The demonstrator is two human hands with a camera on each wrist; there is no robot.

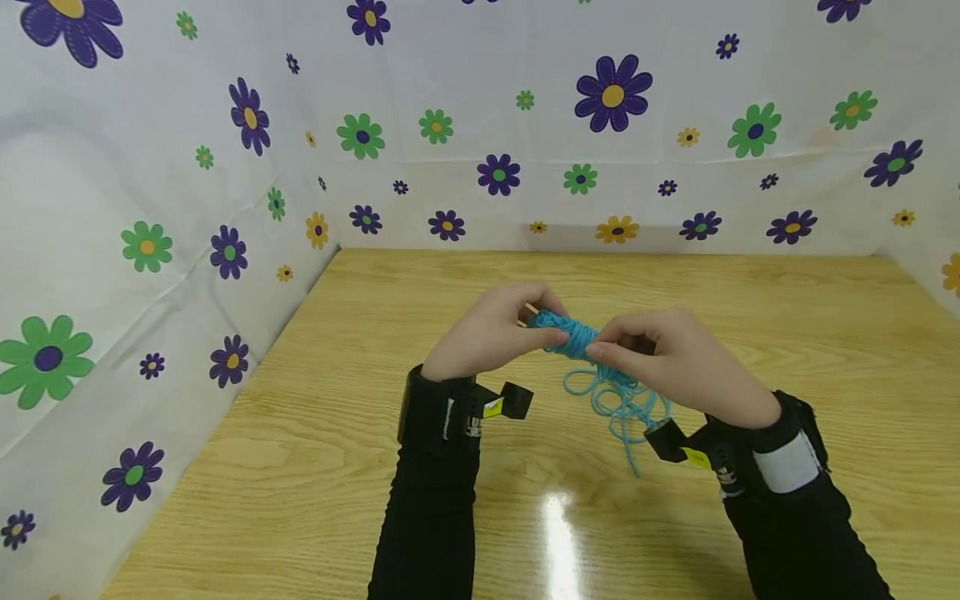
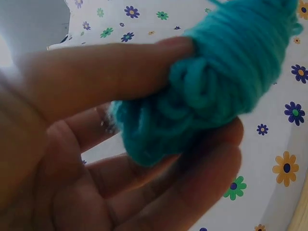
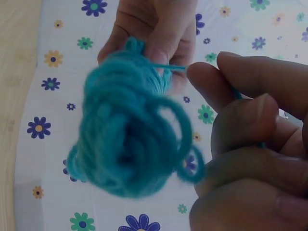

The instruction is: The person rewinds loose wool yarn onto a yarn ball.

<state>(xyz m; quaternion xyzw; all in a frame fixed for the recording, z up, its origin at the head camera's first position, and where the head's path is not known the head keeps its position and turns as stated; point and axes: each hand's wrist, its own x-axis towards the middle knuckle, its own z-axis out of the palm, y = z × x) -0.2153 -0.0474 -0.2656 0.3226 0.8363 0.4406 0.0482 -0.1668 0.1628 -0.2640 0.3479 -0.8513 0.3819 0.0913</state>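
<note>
A wound bundle of blue yarn (image 1: pixel 576 337) is held above the table between both hands. My left hand (image 1: pixel 498 329) grips its left end, thumb on the near side and fingers behind; the left wrist view shows looped strands at that end of the bundle (image 2: pixel 231 62). Beside the bundle's right end, my right hand (image 1: pixel 675 358) pinches a single strand between thumb and forefinger. In the right wrist view that strand (image 3: pixel 168 67) runs taut from the bundle to the fingertips, and the bundle's end shows a dark hollow. Loose yarn loops (image 1: pixel 622 400) appear below the hands.
A light wood-grain table (image 1: pixel 315 467) lies under the hands. White cloth (image 1: pixel 465 100) with purple, green and yellow flowers stands along the back and sides. Black wrist straps (image 1: pixel 442 408) with small cameras sit on both wrists, close to the loose yarn on the right.
</note>
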